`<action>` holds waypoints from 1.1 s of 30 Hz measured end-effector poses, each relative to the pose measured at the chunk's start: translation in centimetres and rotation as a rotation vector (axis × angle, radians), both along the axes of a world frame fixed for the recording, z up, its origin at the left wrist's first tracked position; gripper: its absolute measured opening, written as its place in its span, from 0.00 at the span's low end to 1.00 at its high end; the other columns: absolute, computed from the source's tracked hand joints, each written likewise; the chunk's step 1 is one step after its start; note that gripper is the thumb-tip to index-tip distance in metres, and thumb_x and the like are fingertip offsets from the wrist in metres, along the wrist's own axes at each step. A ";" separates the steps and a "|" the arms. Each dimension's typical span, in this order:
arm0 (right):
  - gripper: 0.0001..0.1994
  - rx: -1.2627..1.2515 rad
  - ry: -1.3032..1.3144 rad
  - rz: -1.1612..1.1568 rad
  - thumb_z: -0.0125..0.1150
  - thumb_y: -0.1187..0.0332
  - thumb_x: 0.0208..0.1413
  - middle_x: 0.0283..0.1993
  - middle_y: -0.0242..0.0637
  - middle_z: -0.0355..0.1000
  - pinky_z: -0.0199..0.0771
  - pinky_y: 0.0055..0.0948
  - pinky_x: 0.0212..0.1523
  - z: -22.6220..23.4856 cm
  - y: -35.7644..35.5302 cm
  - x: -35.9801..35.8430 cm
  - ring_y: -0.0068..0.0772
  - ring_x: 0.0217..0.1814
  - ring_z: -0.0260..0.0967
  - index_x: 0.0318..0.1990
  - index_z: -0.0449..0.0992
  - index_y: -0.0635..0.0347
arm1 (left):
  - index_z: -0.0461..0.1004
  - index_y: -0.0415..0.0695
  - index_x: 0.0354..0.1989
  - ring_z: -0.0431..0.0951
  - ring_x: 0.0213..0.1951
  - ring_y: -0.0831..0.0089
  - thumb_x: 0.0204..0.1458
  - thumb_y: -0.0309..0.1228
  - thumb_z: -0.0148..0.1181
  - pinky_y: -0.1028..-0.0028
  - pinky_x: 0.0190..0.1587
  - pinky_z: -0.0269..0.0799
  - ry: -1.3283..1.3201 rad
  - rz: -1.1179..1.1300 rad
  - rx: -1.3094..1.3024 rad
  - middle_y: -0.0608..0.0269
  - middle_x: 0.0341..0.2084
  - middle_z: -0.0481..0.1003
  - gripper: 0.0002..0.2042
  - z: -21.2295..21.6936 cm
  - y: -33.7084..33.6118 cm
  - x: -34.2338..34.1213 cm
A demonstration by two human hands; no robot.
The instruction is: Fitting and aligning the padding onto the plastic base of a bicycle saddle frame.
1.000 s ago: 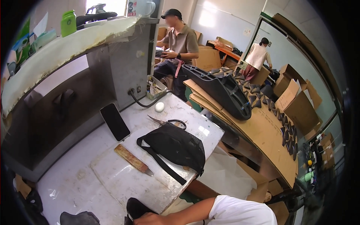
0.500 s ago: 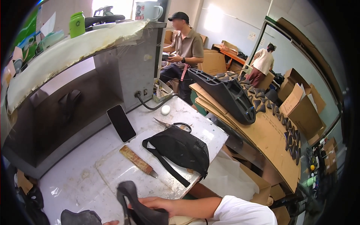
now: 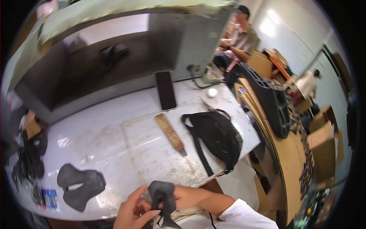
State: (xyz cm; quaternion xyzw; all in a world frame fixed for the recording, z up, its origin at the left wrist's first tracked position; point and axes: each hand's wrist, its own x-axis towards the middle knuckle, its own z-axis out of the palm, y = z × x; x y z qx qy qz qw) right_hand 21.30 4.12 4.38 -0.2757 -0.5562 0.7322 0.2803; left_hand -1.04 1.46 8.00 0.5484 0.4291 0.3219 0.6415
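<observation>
Low in the view, in front of my body, my right hand [image 3: 183,196] grips a soft dark grey saddle-shaped pad [image 3: 161,191] with a slot through its middle. Most of the right fingers are hidden behind it. My left hand [image 3: 133,210] holds the pad's near left side, thumb and fingers bent around the edge. A second dark grey pad [image 3: 81,187] of similar shape, also slotted, lies flat on the white table to the left. Beyond my hands lies a worn brown-handled blade tool [image 3: 169,134], beside a black mesh bag [image 3: 217,139] with a strap.
A phone [image 3: 165,91] leans at the grey metal box [image 3: 164,42], which has a dark pad inside. A white ball [image 3: 212,92] and blurred scissors [image 3: 225,112] lie behind the bag. Dark bundles [image 3: 28,160] crowd the left edge. Cardboard [image 3: 284,168] and two people stand at right.
The view has swung left and down, bringing the whole second pad into sight. My left hand has come in from the lower edge onto the held pad, which is now turned differently.
</observation>
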 end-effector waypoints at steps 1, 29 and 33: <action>0.12 -0.089 0.206 -0.090 0.56 0.70 0.52 0.40 0.42 0.73 0.69 0.31 0.45 -0.8 -0.2 0.6 0.30 0.44 0.68 0.39 0.76 0.71 | 0.54 0.41 0.68 0.71 0.24 0.82 0.43 0.15 0.68 0.81 0.28 0.65 -0.128 0.072 -0.008 0.66 0.20 0.72 0.41 -0.4 -0.4 0.3; 0.13 -0.005 0.311 -0.083 0.70 0.70 0.49 0.27 0.45 0.73 0.67 0.33 0.28 -2.4 1.0 1.0 0.37 0.26 0.69 0.23 0.72 0.70 | 0.67 0.32 0.60 0.77 0.25 0.79 0.53 0.16 0.60 0.79 0.30 0.72 -0.282 -0.282 -0.122 0.59 0.23 0.79 0.24 0.2 0.9 -1.3; 0.11 0.124 0.231 -0.171 0.70 0.69 0.52 0.18 0.28 0.70 0.59 0.19 0.20 -3.0 0.4 0.8 0.13 0.19 0.62 0.27 0.75 0.69 | 0.67 0.32 0.59 0.77 0.25 0.79 0.52 0.17 0.61 0.80 0.29 0.71 -0.253 -0.288 -0.154 0.59 0.23 0.79 0.24 0.5 1.0 -1.1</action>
